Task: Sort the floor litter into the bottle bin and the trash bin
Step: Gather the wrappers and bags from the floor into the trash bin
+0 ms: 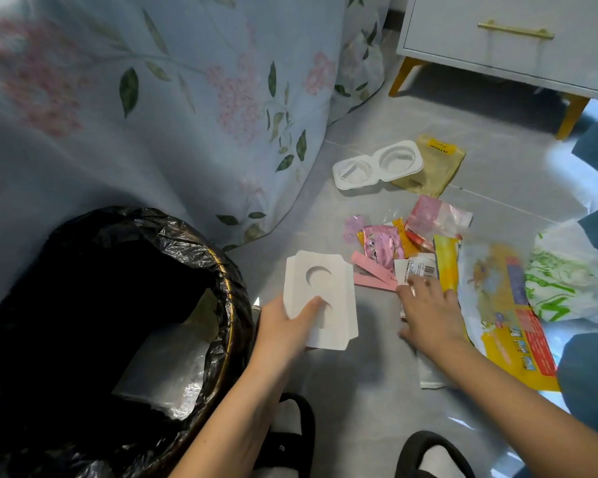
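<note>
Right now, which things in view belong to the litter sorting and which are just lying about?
Part of the job:
white card insert, held by left hand
wrapper pile under right hand
white tray
yellow bag
trash bin

Just there:
bedspread
nightstand
slippers

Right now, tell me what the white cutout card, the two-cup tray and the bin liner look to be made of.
White cutout card, held by the left hand: matte paperboard, going by its flat die-cut holes and folded edges.
Two-cup tray: likely molded pulp or thin matte plastic; rounded formed wells, no gloss.
Bin liner: thin glossy black plastic film, crinkled with highlights.
</note>
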